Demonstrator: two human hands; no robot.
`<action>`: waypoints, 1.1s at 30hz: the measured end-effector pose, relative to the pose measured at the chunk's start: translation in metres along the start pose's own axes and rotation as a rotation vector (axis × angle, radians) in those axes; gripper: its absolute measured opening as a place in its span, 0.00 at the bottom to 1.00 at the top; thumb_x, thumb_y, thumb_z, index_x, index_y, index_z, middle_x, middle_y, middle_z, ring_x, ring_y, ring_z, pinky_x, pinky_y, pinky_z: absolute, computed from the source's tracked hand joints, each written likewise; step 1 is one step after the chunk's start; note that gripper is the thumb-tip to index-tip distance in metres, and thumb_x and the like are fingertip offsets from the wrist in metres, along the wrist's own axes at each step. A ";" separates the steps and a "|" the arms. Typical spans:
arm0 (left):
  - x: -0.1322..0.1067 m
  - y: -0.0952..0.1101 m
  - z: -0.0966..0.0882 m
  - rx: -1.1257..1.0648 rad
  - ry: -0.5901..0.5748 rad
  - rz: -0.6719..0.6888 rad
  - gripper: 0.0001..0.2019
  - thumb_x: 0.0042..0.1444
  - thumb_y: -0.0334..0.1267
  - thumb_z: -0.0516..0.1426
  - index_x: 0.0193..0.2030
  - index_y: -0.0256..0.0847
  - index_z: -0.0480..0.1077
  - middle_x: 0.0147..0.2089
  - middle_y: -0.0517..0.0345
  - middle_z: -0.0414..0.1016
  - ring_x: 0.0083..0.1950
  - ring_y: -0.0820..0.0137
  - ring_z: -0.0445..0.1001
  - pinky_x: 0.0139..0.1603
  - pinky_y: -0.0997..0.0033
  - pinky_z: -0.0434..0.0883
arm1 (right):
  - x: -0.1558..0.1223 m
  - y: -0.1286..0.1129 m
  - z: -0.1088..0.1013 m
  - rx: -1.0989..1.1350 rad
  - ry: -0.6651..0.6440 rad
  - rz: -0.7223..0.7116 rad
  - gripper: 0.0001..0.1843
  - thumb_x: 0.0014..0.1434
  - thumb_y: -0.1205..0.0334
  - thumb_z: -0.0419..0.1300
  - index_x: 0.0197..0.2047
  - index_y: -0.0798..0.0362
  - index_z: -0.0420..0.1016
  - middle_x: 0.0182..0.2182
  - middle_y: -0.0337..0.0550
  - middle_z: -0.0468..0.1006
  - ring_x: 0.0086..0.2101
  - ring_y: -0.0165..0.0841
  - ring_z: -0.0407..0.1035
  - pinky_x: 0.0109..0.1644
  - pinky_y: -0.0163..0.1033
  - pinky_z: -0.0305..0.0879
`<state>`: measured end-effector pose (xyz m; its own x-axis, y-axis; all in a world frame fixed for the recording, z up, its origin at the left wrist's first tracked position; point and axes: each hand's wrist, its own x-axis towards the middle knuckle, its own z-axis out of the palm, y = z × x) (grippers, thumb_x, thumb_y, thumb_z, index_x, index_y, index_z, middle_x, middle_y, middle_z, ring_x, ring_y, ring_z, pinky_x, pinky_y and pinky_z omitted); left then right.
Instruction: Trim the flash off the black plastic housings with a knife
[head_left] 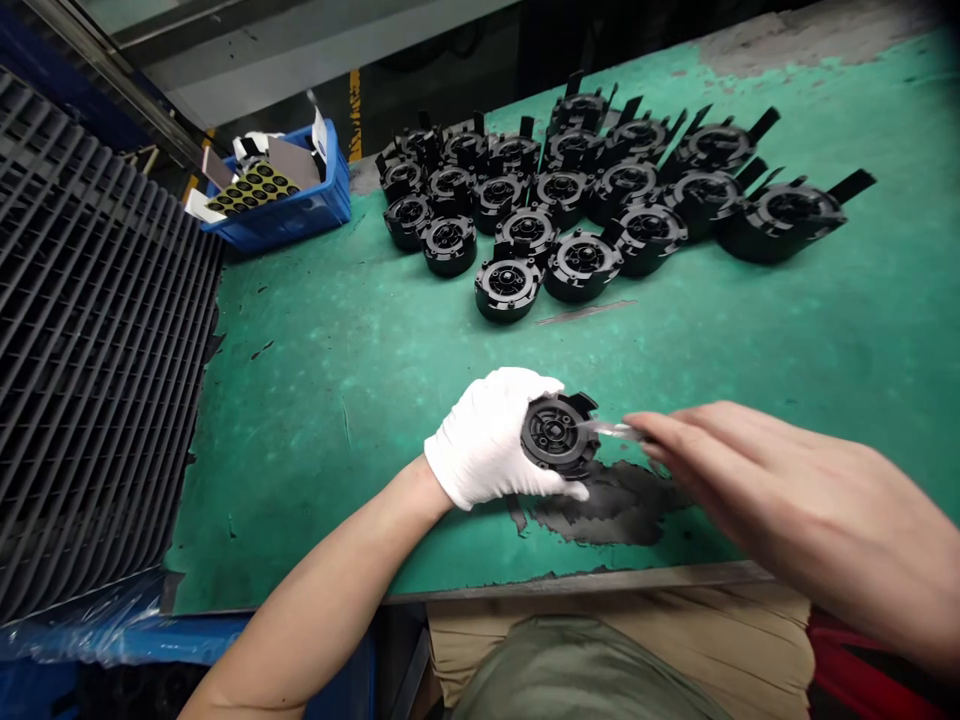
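Observation:
My left hand (499, 440), in a white glove, is wrapped round the side of a round black plastic housing (556, 430). The housing's ribbed face, with a small square at its centre, is tilted up toward me. My bare right hand (750, 460) pinches a thin silvery tool (616, 430) between thumb and fingers. The tool's tip reaches the right part of the housing's face. Its tip is blurred, so its exact kind and whether it touches the plastic cannot be made out.
Several similar black housings (508, 285) stand grouped at the back of the green worktable (315, 350), some with upright tabs. A blue bin (285, 215) with a sheet of round stickers (255, 190) stands back left. Stacked grey slatted racks (90, 330) border the left side.

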<state>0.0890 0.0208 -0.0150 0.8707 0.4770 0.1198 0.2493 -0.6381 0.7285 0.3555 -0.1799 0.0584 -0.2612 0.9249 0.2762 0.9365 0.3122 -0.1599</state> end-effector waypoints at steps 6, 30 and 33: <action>-0.009 0.009 -0.008 0.083 -0.017 -0.026 0.73 0.46 0.90 0.82 0.89 0.45 0.76 0.68 0.35 0.85 0.69 0.35 0.87 0.76 0.25 0.89 | -0.007 -0.012 0.010 -0.004 0.040 0.059 0.15 0.92 0.59 0.58 0.69 0.50 0.85 0.45 0.47 0.91 0.38 0.42 0.84 0.39 0.47 0.74; -0.003 -0.008 -0.013 -0.123 -0.111 0.236 0.58 0.63 0.66 0.84 0.93 0.50 0.71 0.87 0.36 0.85 0.86 0.33 0.86 0.90 0.29 0.84 | -0.003 -0.024 0.016 -0.055 -0.003 0.027 0.20 0.87 0.70 0.55 0.73 0.53 0.81 0.46 0.50 0.89 0.39 0.44 0.83 0.38 0.48 0.75; -0.003 -0.007 -0.013 -0.107 -0.120 0.202 0.59 0.60 0.67 0.86 0.92 0.52 0.73 0.87 0.37 0.86 0.86 0.32 0.86 0.90 0.28 0.83 | -0.004 -0.027 0.013 -0.106 -0.016 0.000 0.23 0.84 0.74 0.54 0.73 0.55 0.79 0.48 0.53 0.91 0.40 0.45 0.86 0.37 0.48 0.77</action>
<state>0.0789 0.0318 -0.0121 0.9441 0.2667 0.1938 0.0244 -0.6427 0.7657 0.3285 -0.1887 0.0494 -0.2643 0.9284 0.2611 0.9556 0.2886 -0.0589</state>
